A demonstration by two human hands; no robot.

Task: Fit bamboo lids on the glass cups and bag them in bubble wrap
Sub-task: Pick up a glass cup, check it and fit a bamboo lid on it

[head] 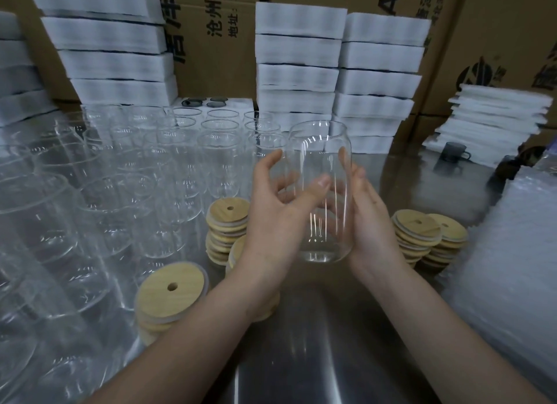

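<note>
work seems to be sitting at an early stage: one tall clear glass cup (321, 192) is being held upright above the shiny steel surface (316, 343), its mouth bare. the left hand (271, 216) is curling round its left side, thumb across the front; the right hand (370, 222) is cradling the right side, fingers showing through the glass. stacks of round bamboo lids (416, 225) are waiting on either side, rows of lidless clear glasses (120, 177) are crowding the left, and flat bubble wrap bags (512, 253) are lying piled at the right. no lidded or bagged cup is showing.
</note>
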